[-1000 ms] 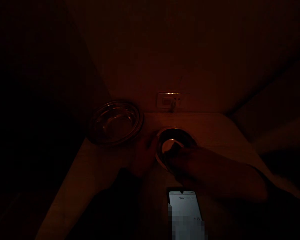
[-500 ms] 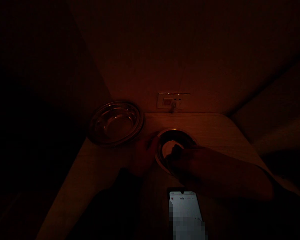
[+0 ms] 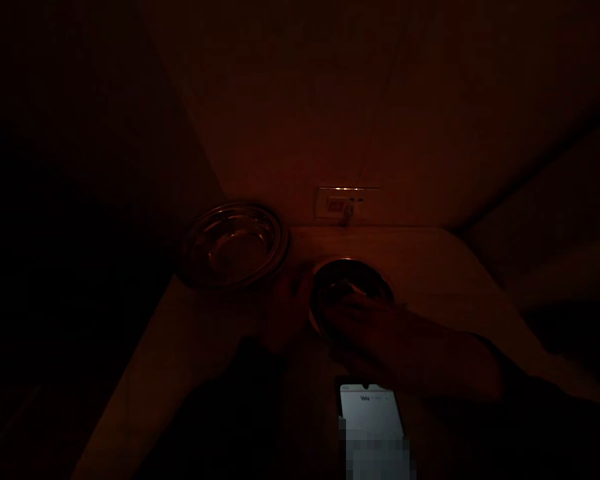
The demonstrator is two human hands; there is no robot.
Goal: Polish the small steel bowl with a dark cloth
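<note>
In very dim light a round metal bowl (image 3: 350, 259) stands on the wooden table. My left hand (image 3: 287, 310) is at its left side, with thumb and fingers closed on the rim. My right hand (image 3: 367, 327) reaches over the near right side into the bowl, fingers bent down and bunched together. Something dark is under those fingertips, too dark to name. Much of the bowl's inside is hidden by the hand and shadow. Just below the right hand lies a phone (image 3: 373, 417) with its screen lit.
Shiny metal dishes (image 3: 240, 253), seemingly stacked, rest at the table's back left edge. A wall socket plate (image 3: 347, 203) with a plug in it is behind the bowl. The wooden tabletop (image 3: 430, 267) meets the wall at the back.
My right hand has moved left and toward me inside the bowl, covering more of its bottom. The forearm has shifted left too. My left hand stays at the rim. The picture is darker.
</note>
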